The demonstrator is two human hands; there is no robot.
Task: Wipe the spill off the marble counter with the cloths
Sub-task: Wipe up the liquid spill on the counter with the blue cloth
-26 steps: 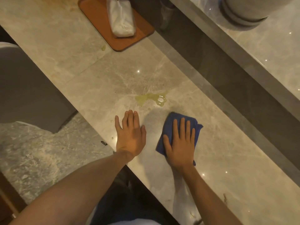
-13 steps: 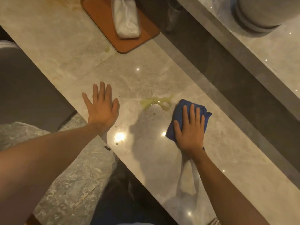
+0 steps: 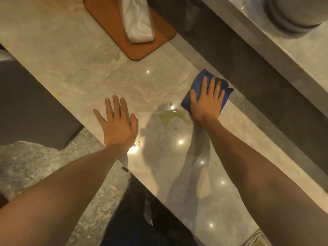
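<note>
Marble table (image 3: 74, 50) runs from upper left to lower right of the frame. At centre right, the right hand (image 3: 206, 102) lies flat on a blue cloth (image 3: 201, 79), fingers (image 3: 204, 84) spread, pressing it down. A yellowish spill (image 3: 171, 116) is just left of its wrist. The left hand (image 3: 119, 124) rests at centre, fingers wide, holding nothing. An orange tray (image 3: 159, 39) with a white bundle (image 3: 136, 20) sits at top

Most of the blue cloth (image 3: 199, 82) is hidden under the right hand (image 3: 206, 102). The orange tray (image 3: 159, 35), the white packet (image 3: 137, 23) and the grey pot (image 3: 292, 13) are cut off by the top edge.
</note>
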